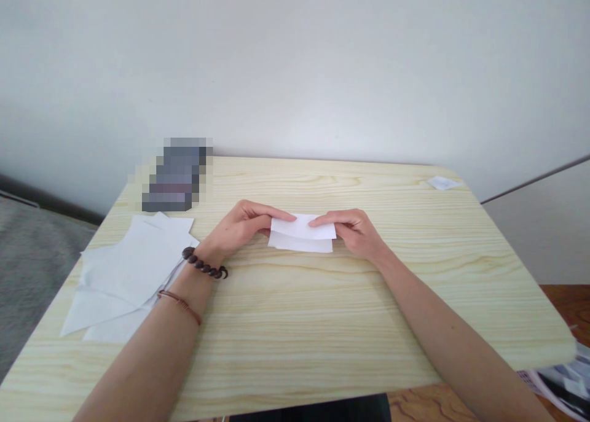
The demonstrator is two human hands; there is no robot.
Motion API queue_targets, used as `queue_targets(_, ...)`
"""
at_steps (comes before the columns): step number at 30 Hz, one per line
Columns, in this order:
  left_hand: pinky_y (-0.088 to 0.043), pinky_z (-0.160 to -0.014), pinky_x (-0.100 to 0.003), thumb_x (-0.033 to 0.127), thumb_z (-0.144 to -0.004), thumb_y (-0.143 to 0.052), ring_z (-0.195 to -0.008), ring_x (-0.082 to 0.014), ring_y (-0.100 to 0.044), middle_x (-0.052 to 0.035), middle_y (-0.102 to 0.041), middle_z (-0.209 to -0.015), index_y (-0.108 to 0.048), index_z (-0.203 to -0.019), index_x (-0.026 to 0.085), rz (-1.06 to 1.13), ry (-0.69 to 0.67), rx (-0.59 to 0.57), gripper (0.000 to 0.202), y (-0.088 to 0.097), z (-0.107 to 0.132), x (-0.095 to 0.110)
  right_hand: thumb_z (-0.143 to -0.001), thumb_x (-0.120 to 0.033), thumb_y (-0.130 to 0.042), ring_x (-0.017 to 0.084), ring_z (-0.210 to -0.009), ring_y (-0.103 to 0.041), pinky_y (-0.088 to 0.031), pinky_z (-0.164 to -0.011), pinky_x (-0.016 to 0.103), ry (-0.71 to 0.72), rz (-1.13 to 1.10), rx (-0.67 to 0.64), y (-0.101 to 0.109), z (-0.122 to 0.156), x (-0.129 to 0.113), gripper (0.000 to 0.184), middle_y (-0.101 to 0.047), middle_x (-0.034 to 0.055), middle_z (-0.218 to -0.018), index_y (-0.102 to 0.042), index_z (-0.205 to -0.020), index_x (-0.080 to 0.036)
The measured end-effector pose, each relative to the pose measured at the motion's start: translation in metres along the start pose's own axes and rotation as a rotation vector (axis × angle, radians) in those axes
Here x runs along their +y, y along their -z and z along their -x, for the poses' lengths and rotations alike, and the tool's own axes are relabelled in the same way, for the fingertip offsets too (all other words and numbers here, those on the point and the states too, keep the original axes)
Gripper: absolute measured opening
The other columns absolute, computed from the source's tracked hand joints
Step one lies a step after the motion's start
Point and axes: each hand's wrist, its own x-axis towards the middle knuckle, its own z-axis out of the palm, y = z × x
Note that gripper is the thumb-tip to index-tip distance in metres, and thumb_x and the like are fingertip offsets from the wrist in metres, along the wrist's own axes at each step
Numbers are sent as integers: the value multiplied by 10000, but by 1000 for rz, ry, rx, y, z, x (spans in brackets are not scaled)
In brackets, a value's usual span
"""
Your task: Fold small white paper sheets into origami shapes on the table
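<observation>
Pale wood-grain worktop (pixel 295 324) ran up to a plain white wall. Near its middle lay the small white folded sheet of paper (pixel 302 233), doubled over so that the upper layer stopped short of the lower edge and a thin strip showed beneath. My left grip (pixel 239 228) pinched its left end and my right grip (pixel 357 231) its right end, fingertips on top. Loose white paper sheets (pixel 124 274) lay fanned well off to the left.
</observation>
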Motion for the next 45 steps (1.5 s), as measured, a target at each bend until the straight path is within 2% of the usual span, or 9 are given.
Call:
queue_targets(4, -486, -658, -227, 174, -749, -577, -730, -150, -642, -37, -743, -836, -774, -886, 193, 97, 37, -30, 240, 1, 0, -2, -802, -85, -418, 114, -665, -607, -467, -570, 233, 30, 5, -13, 1, -1, 0, 389, -724, -12, -838, -749, -891, -271)
queue_targets(7, -476, -619, -221, 209, -758, -605, -679, -138, -623, -26, -722, -763, -726, -1048, 183, 98, 48, -5, 315, 0, 0, -2, -819, -85, -414, 98, -590, -558, -446, -541, 225, 73, 10, -23, 0, -1, 0, 381, -688, -13, -752, -745, -885, -262)
queue_targets(9, -455, -571, -202, 237, -769, -613, -609, -114, -587, -6, -687, -688, -692, -1117, 176, 80, 49, 23, 362, 0, 0, -1, -834, -108, -440, 105, -643, -579, -459, -559, 226, 78, 11, -11, -1, -1, 1, 349, -695, -4, -827, -728, -950, -266)
queue_targets(13, -471, -563, -194, 276, -770, -624, -624, -111, -594, -20, -693, -751, -718, -1051, 158, 62, 68, 54, 318, -1, 0, 0, -802, -187, -602, 154, -889, -623, -497, -653, 241, 73, -36, 53, -4, -1, 4, 318, -674, 32, -1104, -667, -1103, -265)
queue_targets(20, -495, -564, -188, 220, -751, -606, -613, -106, -602, -7, -697, -718, -752, -949, 181, 63, 75, 81, 249, -2, -1, -1, -800, -56, -524, 102, -685, -578, -416, -567, 212, 185, -56, 32, -3, -2, 5, 330, -658, 7, -787, -725, -972, -252)
queue_targets(31, -475, -550, -187, 308, -756, -647, -608, -102, -584, -4, -672, -709, -726, -985, 170, 133, 94, 87, 278, -5, -2, 0, -747, 39, -409, 97, -704, -532, -387, -582, 224, 366, 201, 13, -5, -2, 7, 535, -579, 18, -854, -703, -1060, -281)
queue_targets(38, -461, -578, -199, 318, -763, -621, -642, -113, -571, -19, -671, -735, -727, -961, 163, 116, 102, 114, 273, -4, -3, 1, -789, 3, -412, 71, -597, -443, -355, -499, 202, 397, 272, 14, -9, -1, 3, 485, -508, 27, -879, -695, -1072, -270)
queue_targets(41, -443, -561, -198, 354, -783, -606, -638, -114, -565, -29, -678, -770, -713, -1001, 153, 5, 73, 118, 316, -4, -3, 0, -790, -60, -520, 105, -689, -514, -407, -535, 205, 331, 247, 47, -9, 0, 3, 449, -558, 27, -858, -638, -1173, -262)
queue_targets(45, -413, -533, -189, 372, -808, -583, -606, -100, -542, -24, -668, -762, -701, -1010, 141, -55, 45, 121, 328, -4, -3, 0, -770, -134, -620, 91, -603, -539, -454, -526, 190, 111, 52, 74, -9, 1, 4, 418, -622, -7, -744, -615, -1177, -228)
